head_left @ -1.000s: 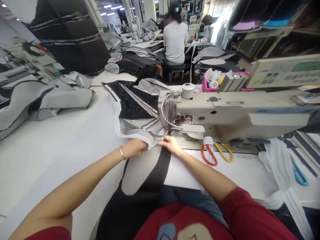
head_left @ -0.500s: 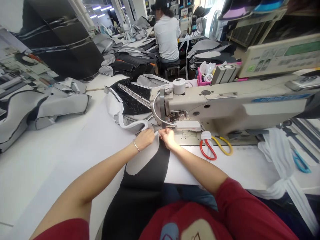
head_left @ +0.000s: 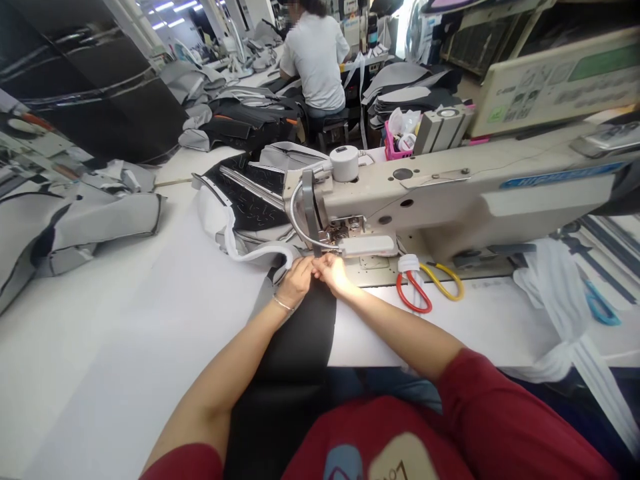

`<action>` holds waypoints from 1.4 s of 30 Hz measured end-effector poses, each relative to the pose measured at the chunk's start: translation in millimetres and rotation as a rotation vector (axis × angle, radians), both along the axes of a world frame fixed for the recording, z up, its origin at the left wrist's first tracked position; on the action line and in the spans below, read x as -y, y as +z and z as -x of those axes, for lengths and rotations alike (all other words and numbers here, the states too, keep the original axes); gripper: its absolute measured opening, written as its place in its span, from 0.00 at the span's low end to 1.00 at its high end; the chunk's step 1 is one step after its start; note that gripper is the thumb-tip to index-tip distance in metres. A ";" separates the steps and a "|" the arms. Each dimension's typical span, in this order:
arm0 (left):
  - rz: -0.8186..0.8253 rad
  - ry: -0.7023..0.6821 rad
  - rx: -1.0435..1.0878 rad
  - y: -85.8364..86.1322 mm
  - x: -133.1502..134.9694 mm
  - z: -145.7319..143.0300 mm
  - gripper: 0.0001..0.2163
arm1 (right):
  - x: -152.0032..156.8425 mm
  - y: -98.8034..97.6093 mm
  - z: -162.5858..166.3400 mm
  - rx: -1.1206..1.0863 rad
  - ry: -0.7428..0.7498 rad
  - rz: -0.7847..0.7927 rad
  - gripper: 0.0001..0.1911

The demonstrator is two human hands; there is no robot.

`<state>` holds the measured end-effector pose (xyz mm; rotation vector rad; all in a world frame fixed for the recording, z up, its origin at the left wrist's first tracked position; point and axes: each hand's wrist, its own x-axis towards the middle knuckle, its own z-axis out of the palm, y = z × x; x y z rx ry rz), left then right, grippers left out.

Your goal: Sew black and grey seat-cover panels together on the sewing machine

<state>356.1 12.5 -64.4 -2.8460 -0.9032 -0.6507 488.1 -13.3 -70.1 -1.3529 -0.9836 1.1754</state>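
Note:
A black fabric piece [head_left: 300,333] runs from the sewing machine [head_left: 370,193] down over the table edge towards my lap. My left hand [head_left: 296,280], with a bracelet at its wrist, is closed on the fabric's upper edge, just in front of the presser area. Close against it, my right hand [head_left: 330,272] pinches the same edge with thumb and fingertips. What lies between the fingertips is mostly hidden. Beyond the left hand, a curled white-edged grey fabric [head_left: 235,240] and a black panel with chalk-like marks [head_left: 245,207] bunch up beside the machine head.
Red- and yellow-handled scissors [head_left: 415,293] lie right of my hands. White strips [head_left: 560,313] hang over the table's right side, near a blue-handled tool [head_left: 601,303]. Grey sewn pieces [head_left: 105,220] lie left. A pink basket [head_left: 397,140] stands behind the machine; a person [head_left: 317,60] sits beyond.
My left hand has turned and closed in beside the right hand. The light grey patch on the fabric below it is now mostly covered or folded away. The whole view has shifted slightly.

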 end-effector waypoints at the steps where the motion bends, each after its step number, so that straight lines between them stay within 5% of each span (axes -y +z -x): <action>1: 0.027 -0.020 -0.023 2.1 -2.3 0.3 0.15 | 4.0 1.8 -5.7 0.158 0.074 -0.044 0.05; 6: 0.177 0.054 -0.216 18.3 -13.6 -17.0 0.15 | 39.0 17.1 -39.0 1.061 0.546 -0.539 0.11; 10: 0.235 0.152 -0.358 30.4 -17.7 -32.9 0.13 | 51.4 13.9 -49.7 1.356 0.700 -0.730 0.15; 19: 0.256 0.130 -0.347 30.7 -21.0 -30.2 0.11 | 49.2 -20.9 -36.7 1.352 0.467 -0.736 0.19; 25: 0.232 0.225 -0.417 22.6 -20.4 -40.9 0.11 | 49.4 -17.3 -36.5 1.336 0.450 -0.743 0.19; 33: 0.100 0.123 -0.424 20.6 -3.8 -44.2 0.08 | 49.8 -10.9 -34.0 1.323 0.403 -0.755 0.18; 39: 0.073 0.031 -0.350 16.5 -5.5 -42.7 0.08 | 54.5 0.4 -27.6 1.374 0.264 -0.447 0.13; 42: 0.093 0.009 -0.284 14.7 -6.6 -40.5 0.09 | 53.4 3.2 -28.3 1.394 0.223 -0.417 0.14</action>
